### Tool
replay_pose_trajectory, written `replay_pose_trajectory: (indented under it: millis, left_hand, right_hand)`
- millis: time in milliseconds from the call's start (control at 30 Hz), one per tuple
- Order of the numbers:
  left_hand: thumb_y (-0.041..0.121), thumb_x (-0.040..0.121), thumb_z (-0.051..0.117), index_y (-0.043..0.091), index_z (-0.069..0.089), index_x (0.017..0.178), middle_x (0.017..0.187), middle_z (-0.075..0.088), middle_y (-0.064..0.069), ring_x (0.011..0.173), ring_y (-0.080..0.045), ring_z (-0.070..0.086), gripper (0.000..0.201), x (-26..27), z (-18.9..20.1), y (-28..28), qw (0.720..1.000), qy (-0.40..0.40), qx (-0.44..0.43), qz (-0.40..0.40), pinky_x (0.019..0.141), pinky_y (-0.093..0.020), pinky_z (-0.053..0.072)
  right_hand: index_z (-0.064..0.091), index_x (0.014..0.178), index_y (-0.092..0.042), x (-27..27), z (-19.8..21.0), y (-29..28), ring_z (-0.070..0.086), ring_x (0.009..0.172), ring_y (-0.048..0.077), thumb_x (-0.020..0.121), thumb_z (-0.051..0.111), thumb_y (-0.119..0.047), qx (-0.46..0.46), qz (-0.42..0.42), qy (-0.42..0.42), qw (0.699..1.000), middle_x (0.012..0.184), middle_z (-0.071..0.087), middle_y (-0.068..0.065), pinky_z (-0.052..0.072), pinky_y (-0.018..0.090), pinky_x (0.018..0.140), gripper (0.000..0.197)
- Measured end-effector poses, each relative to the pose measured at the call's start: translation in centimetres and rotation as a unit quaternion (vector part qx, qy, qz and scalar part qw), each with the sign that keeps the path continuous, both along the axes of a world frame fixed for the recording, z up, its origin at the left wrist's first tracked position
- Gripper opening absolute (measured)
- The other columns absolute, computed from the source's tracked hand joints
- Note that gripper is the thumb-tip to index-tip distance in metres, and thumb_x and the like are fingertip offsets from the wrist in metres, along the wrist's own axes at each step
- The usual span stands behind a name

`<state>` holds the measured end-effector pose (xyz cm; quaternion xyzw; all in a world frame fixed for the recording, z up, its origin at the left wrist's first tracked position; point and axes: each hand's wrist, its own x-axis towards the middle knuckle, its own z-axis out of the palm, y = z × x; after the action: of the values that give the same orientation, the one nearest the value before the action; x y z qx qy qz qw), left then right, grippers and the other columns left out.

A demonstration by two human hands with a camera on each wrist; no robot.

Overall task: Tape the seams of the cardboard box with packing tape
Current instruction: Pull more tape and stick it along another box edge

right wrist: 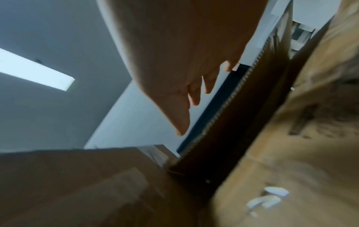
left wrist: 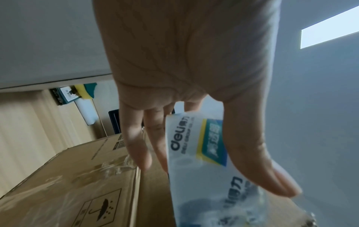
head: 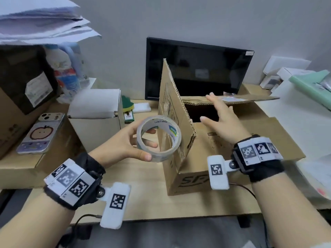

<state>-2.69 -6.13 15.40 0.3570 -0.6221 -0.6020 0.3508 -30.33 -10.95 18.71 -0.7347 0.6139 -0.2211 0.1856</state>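
A brown cardboard box (head: 193, 178) stands open on the desk, its left flap (head: 172, 111) upright and its far flap (head: 232, 100) folded out flat. My left hand (head: 125, 144) grips a roll of clear packing tape (head: 159, 138), thumb on the outer rim, fingers through the core, just left of the upright flap. In the left wrist view the tape roll (left wrist: 204, 161) fills the space under my thumb. My right hand (head: 220, 119) hovers spread and flat over the box opening, fingers pointing at the far flap. In the right wrist view the straight fingers (right wrist: 194, 95) hang above the flap edge.
A black monitor (head: 197, 68) stands behind the box. To the left sit a small open carton (head: 96, 115), a phone (head: 43, 133), a larger carton (head: 23, 90) and stacked papers (head: 44, 20). White boxes (head: 279, 70) and green sheets (head: 311, 85) fill the right side.
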Motion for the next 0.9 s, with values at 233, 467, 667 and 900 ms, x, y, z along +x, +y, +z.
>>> replay_pose_trajectory:
  millis: [233,467,667,900]
  left_hand:
    - [0.046,0.037,0.089,0.031,0.045,0.131,0.129,0.056,0.0,0.107,-0.024,0.063,0.105,-1.0,0.2,-0.2,0.999,0.001,0.005,0.033,0.083,-0.029,0.052]
    - [0.046,0.039,0.089,0.029,0.046,0.13,0.126,0.058,0.002,0.11,-0.021,0.06,0.102,-2.0,1.5,-0.9,0.999,-0.02,0.01,0.029,0.086,-0.027,0.05]
    - [0.045,0.039,0.089,0.025,0.044,0.132,0.124,0.058,0.002,0.109,-0.023,0.06,0.104,-1.7,1.7,-0.7,0.998,-0.05,0.005,0.035,0.089,-0.032,0.049]
    - [0.047,0.04,0.088,0.028,0.044,0.131,0.126,0.058,0.002,0.111,-0.022,0.06,0.102,-2.0,2.0,-0.1,0.996,-0.069,0.005,0.057,0.092,-0.035,0.049]
  right_hand:
    - [0.046,0.133,-0.02,-0.7,-6.1,-1.8,0.04,0.128,0.019,0.075,0.049,-0.054,0.081,0.065,0.066,0.992,0.136,0.047,0.001,0.02,0.042,0.112,0.067]
    - [0.056,0.114,-0.039,-2.0,-0.9,-0.4,0.057,0.109,0.01,0.083,0.057,-0.052,0.025,0.081,-0.244,0.966,0.119,0.059,-0.009,0.048,0.04,0.096,0.034]
    - [0.034,0.129,-0.058,-1.0,0.8,1.3,0.01,0.136,-0.013,0.069,0.018,-0.083,0.006,0.238,-0.182,0.954,0.155,0.007,-0.019,0.02,0.01,0.1,0.067]
    - [0.013,0.145,-0.037,-3.8,-3.7,-3.0,-0.006,0.144,0.014,0.051,-0.021,-0.088,0.204,0.113,0.072,0.97,0.157,0.01,-0.007,-0.016,0.052,0.11,0.113]
